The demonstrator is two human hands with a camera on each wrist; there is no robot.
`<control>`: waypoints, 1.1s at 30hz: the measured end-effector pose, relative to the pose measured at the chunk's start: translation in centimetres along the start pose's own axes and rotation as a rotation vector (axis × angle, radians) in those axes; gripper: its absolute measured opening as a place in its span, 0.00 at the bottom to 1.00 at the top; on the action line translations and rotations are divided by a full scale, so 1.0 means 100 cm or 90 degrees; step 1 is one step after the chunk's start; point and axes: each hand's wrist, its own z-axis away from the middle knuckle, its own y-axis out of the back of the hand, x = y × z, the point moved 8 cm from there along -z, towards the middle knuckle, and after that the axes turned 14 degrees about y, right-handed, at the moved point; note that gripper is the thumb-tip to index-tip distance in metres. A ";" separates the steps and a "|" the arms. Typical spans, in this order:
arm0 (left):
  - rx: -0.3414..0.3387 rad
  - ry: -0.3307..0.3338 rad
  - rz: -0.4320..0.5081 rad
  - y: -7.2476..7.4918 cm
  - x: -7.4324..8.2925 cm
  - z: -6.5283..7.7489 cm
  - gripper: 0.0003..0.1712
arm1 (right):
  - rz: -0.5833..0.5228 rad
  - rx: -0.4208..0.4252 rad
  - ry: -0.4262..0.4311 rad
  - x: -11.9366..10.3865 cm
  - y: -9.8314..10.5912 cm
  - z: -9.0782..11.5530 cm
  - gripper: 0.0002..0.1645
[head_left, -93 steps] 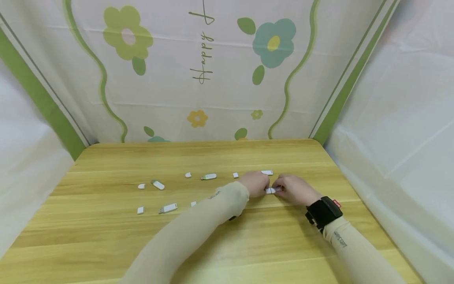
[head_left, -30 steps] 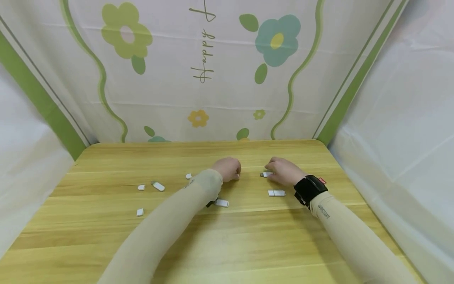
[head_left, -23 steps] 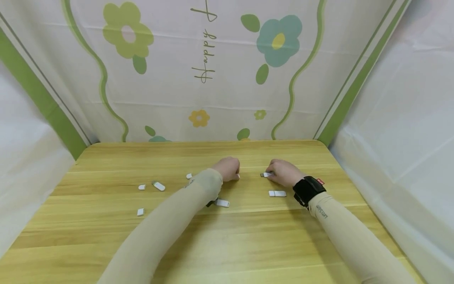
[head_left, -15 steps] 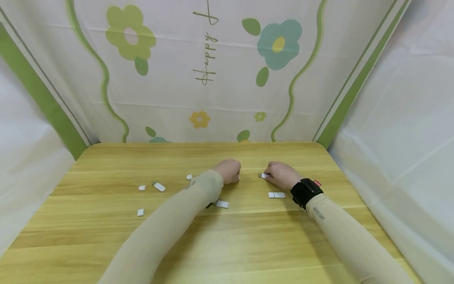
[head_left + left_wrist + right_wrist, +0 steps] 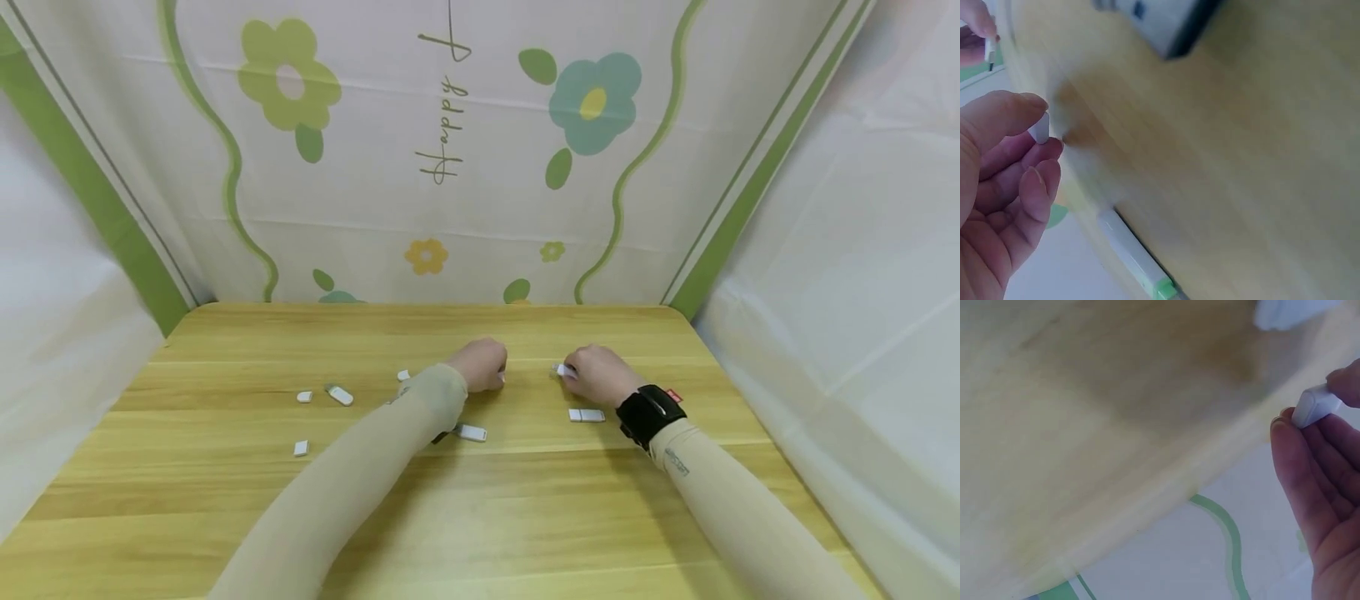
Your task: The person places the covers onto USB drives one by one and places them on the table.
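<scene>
Left hand (image 5: pixel 480 365): since the earliest frame it has left the capped stick for twelve o'clock on the tabletop (image 5: pixel 480 533); its fingers pinch a small white cap (image 5: pixel 1040 130).
Right hand (image 5: pixel 602 375): has shifted too, now at two o'clock; its fingers grip a white stick (image 5: pixel 566 371), lifted, plug toward nine o'clock.
Pairing: one stick and cap are joined; a second pair looks picked up, its halves apart.
Loose caps: one (image 5: pixel 301 448) at nine o'clock, one (image 5: pixel 303 397) nearer ten, one (image 5: pixel 403 375) partly hidden toward eleven.
Loose stick (image 5: pixel 340 395): ten o'clock, uncapped.
Middle stick (image 5: pixel 472 433): near the centre, plug end partly hidden.
Capped stick (image 5: pixel 587 415): on the tabletop, about six o'clock from the right hand.
Curtain (image 5: pixel 375 200): sideways "Happy" at twelve o'clock, more lettering cut off above.
Right sleeve (image 5: pixel 735 508): dark print, too small to read surely.
Red tag (image 5: pixel 675 396): on the right wristband (image 5: pixel 649 414), unreadable.
Brand: none legible on any stick.
</scene>
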 end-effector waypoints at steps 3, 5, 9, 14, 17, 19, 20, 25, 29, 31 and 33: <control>0.006 -0.006 0.008 0.000 -0.002 0.004 0.04 | -0.007 0.034 -0.010 -0.007 0.009 0.004 0.09; 0.020 -0.017 0.007 0.002 -0.004 0.007 0.04 | -0.016 0.064 -0.011 -0.013 0.015 0.007 0.10; 0.056 -0.047 0.018 0.012 -0.007 0.019 0.04 | -0.027 0.120 -0.001 -0.029 0.023 0.015 0.07; 0.088 -0.078 0.029 0.024 -0.005 0.044 0.04 | -0.011 0.179 0.023 -0.052 0.034 0.031 0.07; 0.099 -0.104 0.039 0.032 0.002 0.066 0.04 | -0.003 0.210 0.045 -0.068 0.042 0.039 0.11; 0.108 -0.125 0.042 0.038 0.007 0.082 0.03 | -0.005 0.228 0.065 -0.079 0.048 0.043 0.11; 0.114 -0.135 0.041 0.041 0.010 0.090 0.03 | -0.004 0.237 0.077 -0.084 0.050 0.045 0.11; 0.153 -0.180 0.037 0.051 0.015 0.126 0.02 | -0.007 0.284 0.130 -0.110 0.063 0.055 0.11; 0.177 -0.199 0.057 0.058 0.014 0.152 0.02 | 0.002 0.304 0.160 -0.126 0.068 0.060 0.12; 0.183 -0.199 0.066 0.060 0.011 0.164 0.03 | 0.006 0.307 0.169 -0.133 0.069 0.062 0.13; 0.184 -0.195 0.072 0.061 0.007 0.174 0.03 | 0.005 0.308 0.177 -0.140 0.070 0.063 0.13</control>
